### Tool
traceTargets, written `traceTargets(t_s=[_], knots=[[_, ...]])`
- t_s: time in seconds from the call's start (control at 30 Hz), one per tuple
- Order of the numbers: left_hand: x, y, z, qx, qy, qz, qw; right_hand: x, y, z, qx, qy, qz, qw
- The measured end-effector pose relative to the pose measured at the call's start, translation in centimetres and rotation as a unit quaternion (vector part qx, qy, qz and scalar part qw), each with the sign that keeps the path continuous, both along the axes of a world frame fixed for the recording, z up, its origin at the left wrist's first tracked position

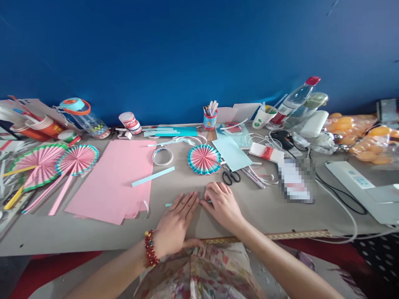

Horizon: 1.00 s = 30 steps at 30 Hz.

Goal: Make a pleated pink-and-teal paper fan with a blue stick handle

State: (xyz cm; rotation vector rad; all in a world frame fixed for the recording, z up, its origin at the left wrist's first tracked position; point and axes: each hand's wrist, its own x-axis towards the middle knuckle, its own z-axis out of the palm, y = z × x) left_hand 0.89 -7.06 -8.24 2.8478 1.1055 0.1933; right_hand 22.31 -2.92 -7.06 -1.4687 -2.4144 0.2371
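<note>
My left hand lies flat near the table's front edge, its fingers stretched over a narrow blue paper strip. Just to its right, my right hand has its fingers curled, with a bit of the same blue paper at the thumb and fingertips. Most of that strip is hidden beneath the hands. Beyond them sits a folded pink and blue paper rosette. Black-handled scissors lie partly under a pale blue sheet. A wider light blue strip rests up and to the left.
Pink paper sheets and a tape roll are on the left, beyond them two paper fans. A pen cup and plastic bottle stand along the blue wall. Cables and a power strip lie right.
</note>
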Motion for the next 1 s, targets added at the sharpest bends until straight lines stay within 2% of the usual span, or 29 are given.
traceTargets(t_s=[0.23,0.37,0.43,0.57,0.67,0.8,1.0], knots=[[-0.1,0.0,0.2,-0.013,-0.006,-0.004,1.0,2.9,-0.7,-0.9,0.007,0.033,-0.048,0.998],[0.0,0.0,0.2,-0.015,-0.001,-0.002,1.0,4.2,-1.2,-0.7,0.028,0.053,-0.057,0.997],[0.0,-0.1,0.2,-0.013,-0.003,-0.003,1.0,3.7,-1.7,-0.3,0.049,0.054,-0.034,0.997],[0.2,0.0,0.3,-0.008,-0.001,-0.001,1.0,1.6,-3.1,0.1,0.049,0.009,0.071,0.996],[0.0,0.0,0.4,-0.003,0.004,0.001,1.0,1.3,-3.8,-0.2,0.059,-0.021,0.084,0.994],[-1.9,-0.7,0.6,0.017,0.032,0.023,0.999,2.6,-4.1,-0.7,0.062,-0.055,0.075,0.994],[-5.9,-2.9,1.1,0.052,0.066,0.105,0.991,3.4,-4.4,-1.3,0.06,-0.06,0.066,0.994]])
